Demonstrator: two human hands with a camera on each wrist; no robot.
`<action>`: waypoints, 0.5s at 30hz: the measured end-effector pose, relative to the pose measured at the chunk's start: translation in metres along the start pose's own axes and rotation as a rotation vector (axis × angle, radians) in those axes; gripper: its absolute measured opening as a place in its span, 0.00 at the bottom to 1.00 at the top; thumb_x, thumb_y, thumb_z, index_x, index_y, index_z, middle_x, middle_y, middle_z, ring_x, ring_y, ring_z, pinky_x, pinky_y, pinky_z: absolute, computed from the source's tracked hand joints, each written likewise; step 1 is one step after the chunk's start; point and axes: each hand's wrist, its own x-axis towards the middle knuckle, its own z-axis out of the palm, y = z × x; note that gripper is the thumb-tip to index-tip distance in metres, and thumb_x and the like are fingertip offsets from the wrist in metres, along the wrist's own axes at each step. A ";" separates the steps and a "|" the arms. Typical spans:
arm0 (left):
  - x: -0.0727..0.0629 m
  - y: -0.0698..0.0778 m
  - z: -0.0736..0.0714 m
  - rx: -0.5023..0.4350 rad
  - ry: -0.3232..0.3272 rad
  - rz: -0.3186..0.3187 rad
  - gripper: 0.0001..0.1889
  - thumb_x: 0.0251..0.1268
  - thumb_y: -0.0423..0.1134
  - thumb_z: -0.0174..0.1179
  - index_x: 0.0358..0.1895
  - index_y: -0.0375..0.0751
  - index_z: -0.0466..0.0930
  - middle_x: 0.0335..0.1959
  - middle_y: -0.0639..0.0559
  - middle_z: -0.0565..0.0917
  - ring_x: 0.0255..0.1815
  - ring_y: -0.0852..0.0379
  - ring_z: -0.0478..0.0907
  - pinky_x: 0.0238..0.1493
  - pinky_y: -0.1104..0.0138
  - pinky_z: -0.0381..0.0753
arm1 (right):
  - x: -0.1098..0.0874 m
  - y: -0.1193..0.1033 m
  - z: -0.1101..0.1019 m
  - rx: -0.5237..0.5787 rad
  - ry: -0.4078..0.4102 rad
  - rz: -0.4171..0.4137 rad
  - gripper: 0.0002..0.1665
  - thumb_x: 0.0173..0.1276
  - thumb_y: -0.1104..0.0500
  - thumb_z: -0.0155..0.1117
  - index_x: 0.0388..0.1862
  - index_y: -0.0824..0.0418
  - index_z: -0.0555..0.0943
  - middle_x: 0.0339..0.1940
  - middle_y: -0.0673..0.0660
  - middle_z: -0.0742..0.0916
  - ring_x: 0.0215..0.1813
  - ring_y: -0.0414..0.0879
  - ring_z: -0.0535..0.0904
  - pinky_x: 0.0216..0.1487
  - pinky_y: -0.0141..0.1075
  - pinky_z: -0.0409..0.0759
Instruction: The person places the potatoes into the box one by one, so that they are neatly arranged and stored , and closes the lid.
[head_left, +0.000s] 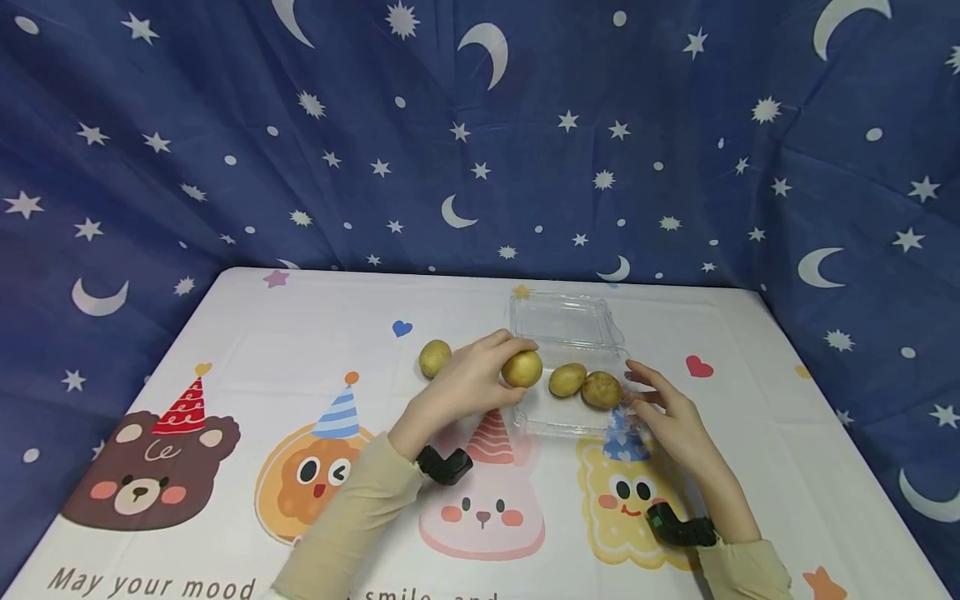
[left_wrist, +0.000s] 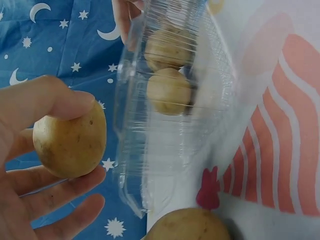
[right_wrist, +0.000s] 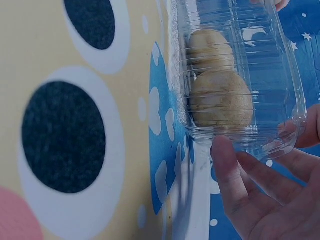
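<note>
My left hand (head_left: 472,375) holds a potato (head_left: 522,369) between thumb and fingers, at the left side of a clear plastic clamshell box (head_left: 555,425). In the left wrist view the thumb lies across one side of this potato (left_wrist: 70,142) and the fingertips support the other. Two potatoes sit side by side in the box, a smaller one (head_left: 567,380) and a browner one (head_left: 602,390). My right hand (head_left: 671,417) grips the box's right end; the right wrist view has its thumb (right_wrist: 226,160) against the ribbed wall and a fingertip at the rim.
Another potato (head_left: 435,358) lies on the table left of the box, just behind my left wrist. The box's lid (head_left: 562,319) is folded back, away from me. A white cloth with cartoon prints covers the table (head_left: 337,300). A blue star-patterned curtain (head_left: 420,125) hangs behind.
</note>
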 end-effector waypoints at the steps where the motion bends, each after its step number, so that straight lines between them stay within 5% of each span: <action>1: 0.002 0.000 0.001 -0.005 -0.003 -0.006 0.30 0.49 0.43 0.69 0.61 0.52 0.74 0.50 0.55 0.79 0.44 0.59 0.78 0.44 0.64 0.78 | 0.000 0.000 0.000 0.005 0.000 -0.002 0.33 0.71 0.64 0.51 0.74 0.58 0.60 0.67 0.68 0.73 0.59 0.63 0.77 0.44 0.21 0.75; 8: 0.014 0.002 0.010 0.005 -0.009 -0.045 0.31 0.50 0.46 0.69 0.62 0.56 0.74 0.50 0.57 0.78 0.42 0.60 0.78 0.36 0.66 0.77 | 0.000 0.000 0.000 -0.001 0.007 -0.016 0.32 0.71 0.64 0.52 0.74 0.59 0.61 0.67 0.67 0.74 0.58 0.62 0.79 0.42 0.22 0.77; 15: 0.023 0.003 0.019 -0.010 0.000 -0.047 0.31 0.51 0.46 0.69 0.62 0.54 0.74 0.49 0.55 0.78 0.43 0.59 0.78 0.41 0.65 0.78 | 0.000 0.000 0.001 -0.001 0.002 -0.010 0.33 0.71 0.64 0.52 0.74 0.60 0.60 0.67 0.68 0.73 0.59 0.63 0.78 0.42 0.22 0.77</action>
